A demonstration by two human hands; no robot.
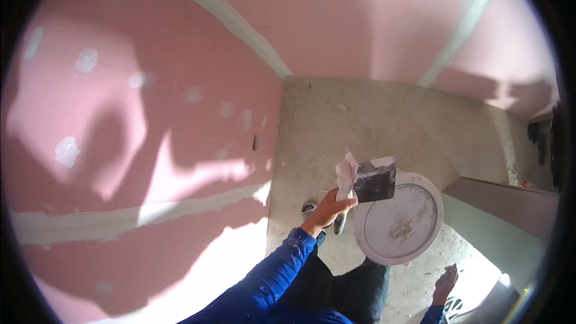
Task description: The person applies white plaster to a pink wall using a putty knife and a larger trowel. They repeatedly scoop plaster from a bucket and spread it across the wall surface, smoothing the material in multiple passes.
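My left hand [331,209] is closed round a putty knife [375,180] with a wide, dark, compound-smeared blade. A pale, crumpled-looking piece [346,175] shows at the same grip, beside the blade; what it is made of I cannot make out. The blade's lower corner overlaps the far rim of a round, whitish lid or bucket top [437,219], which has a brown-stained middle. Off to the right, near the lower edge, my right hand [444,284] hangs apart from the lid, fingers loosely extended, with nothing visible in it.
Pink drywall [204,102] with pale filled seams and patches rises on the left and ahead. A small dark outlet opening [255,143] sits low in the left wall. Greenish and pinkish boards [492,222] stand at right. Bare concrete floor [372,114] lies between; my shoe [308,207] shows.
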